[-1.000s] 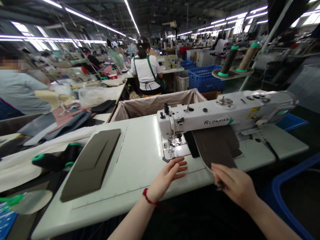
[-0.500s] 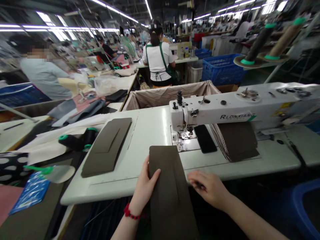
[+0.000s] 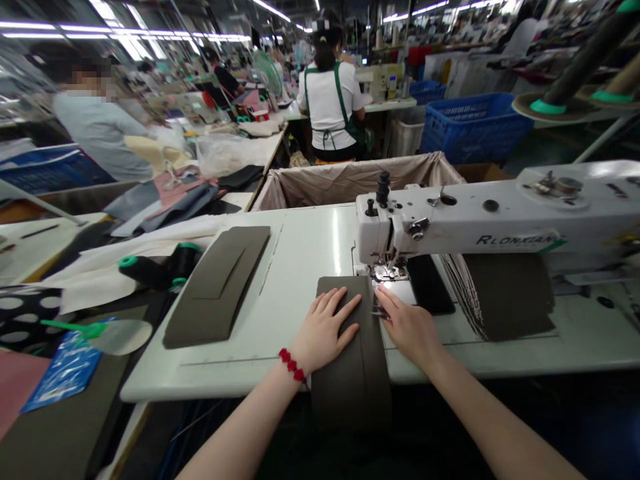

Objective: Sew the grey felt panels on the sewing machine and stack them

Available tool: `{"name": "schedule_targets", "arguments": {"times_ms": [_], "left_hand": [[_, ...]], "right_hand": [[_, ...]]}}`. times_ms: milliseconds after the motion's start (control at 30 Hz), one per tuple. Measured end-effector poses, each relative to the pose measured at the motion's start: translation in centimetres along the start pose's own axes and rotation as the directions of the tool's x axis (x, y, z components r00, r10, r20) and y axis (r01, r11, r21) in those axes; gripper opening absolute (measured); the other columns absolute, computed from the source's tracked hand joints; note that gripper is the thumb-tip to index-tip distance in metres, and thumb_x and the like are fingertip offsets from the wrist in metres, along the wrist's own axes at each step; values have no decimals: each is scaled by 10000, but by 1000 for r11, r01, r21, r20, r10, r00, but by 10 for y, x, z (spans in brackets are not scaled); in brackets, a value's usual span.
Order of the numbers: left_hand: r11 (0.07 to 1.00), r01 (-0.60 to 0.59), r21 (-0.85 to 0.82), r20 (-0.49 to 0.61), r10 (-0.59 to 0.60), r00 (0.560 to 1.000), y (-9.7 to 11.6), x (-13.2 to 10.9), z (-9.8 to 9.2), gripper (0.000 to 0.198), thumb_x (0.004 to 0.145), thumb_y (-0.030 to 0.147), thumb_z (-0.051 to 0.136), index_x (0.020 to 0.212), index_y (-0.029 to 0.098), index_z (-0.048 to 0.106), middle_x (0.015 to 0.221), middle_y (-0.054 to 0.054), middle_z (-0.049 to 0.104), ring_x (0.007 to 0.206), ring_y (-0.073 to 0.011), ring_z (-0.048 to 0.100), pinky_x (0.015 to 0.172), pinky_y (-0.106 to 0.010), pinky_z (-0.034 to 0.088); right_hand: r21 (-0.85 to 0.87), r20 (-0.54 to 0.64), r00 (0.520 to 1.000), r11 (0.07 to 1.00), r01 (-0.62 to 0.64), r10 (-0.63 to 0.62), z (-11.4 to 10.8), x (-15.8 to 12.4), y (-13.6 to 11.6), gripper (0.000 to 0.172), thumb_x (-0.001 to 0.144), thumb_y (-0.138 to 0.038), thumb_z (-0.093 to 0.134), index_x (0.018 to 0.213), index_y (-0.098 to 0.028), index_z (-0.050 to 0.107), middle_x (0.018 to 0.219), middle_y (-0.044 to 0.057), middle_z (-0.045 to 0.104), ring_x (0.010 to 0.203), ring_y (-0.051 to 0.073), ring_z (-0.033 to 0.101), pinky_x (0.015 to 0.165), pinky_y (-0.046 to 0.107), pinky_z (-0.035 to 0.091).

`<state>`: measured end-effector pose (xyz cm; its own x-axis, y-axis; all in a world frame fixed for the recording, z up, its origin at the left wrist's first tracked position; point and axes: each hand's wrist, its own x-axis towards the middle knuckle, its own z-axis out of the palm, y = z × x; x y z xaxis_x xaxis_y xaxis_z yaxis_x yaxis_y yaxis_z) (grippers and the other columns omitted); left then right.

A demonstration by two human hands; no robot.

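Note:
My left hand (image 3: pixel 327 330) lies flat with fingers spread on a dark olive fabric panel (image 3: pixel 350 393), whose near end hangs over the table's front edge. At the panel's right edge, close to the needle area of the white sewing machine (image 3: pixel 425 223), is my right hand (image 3: pixel 410 327). Its fingers are closed round a small pointed metal tool (image 3: pixel 379 313), mostly hidden by them. A stack of similar olive panels (image 3: pixel 217 287) with a slit-like line rests on the left of the table. Under the machine arm sits another olive pile (image 3: pixel 510 293) with pale edges.
A black phone (image 3: pixel 430 285) lies beside the needle plate. Behind the table (image 3: pixel 300 247) stands a cloth-lined bin (image 3: pixel 350 183). Black thread cones (image 3: pixel 145 277) and a blue packet (image 3: pixel 67 367) are at left. Two co-workers sit beyond, near a blue crate (image 3: pixel 475 127).
The olive panel has moved forward onto the table beside the needle area. My left hand went from gripping its edge to lying flat on it; my right hand moved forward to its right edge.

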<state>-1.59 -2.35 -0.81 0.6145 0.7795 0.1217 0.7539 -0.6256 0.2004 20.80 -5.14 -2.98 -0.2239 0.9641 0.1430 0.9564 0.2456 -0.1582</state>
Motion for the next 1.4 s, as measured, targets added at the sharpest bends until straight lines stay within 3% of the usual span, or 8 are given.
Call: {"name": "schedule_targets", "arguments": {"times_ms": [233, 433, 800, 1400], "left_hand": [[989, -96, -109, 33, 100, 994, -1, 23, 2, 526, 915, 431, 507, 1387, 215, 419, 1543, -62, 297, 1439, -247, 219, 1190, -461, 162], [989, -92, -117, 24, 95, 995, 1, 26, 6, 572, 911, 420, 513, 1430, 232, 364, 1553, -57, 273, 1443, -250, 207, 1191, -471, 152], [991, -77, -107, 27, 80, 996, 3, 27, 7, 585, 904, 431, 515, 1435, 242, 361, 1557, -46, 263, 1446, -244, 197, 1196, -467, 136], [986, -87, -142, 21, 91, 996, -2, 31, 6, 573, 903, 427, 530, 1425, 244, 383, 1547, -48, 290, 1444, -246, 206, 1193, -474, 143]], "right_hand": [[1, -5, 999, 999, 38, -38, 0, 2, 2, 416, 936, -259, 441, 1346, -194, 478, 1498, 72, 390, 843, 177, 676, 669, 302, 506], [36, -30, 1000, 999, 5, -4, 3, 2, 2, 455, 940, -248, 429, 1394, -216, 423, 1434, 64, 483, 913, 188, 671, 682, 300, 509], [14, -6, 1000, 1000, 17, -17, 3, 2, 1, 518, 925, -218, 426, 1440, -233, 375, 1497, 20, 395, 913, 169, 665, 668, 301, 516], [-8, -9, 1000, 1000, 12, -12, 1, 3, 0, 495, 918, -229, 425, 1413, -245, 425, 1478, 29, 427, 879, 174, 674, 647, 307, 532]]}}
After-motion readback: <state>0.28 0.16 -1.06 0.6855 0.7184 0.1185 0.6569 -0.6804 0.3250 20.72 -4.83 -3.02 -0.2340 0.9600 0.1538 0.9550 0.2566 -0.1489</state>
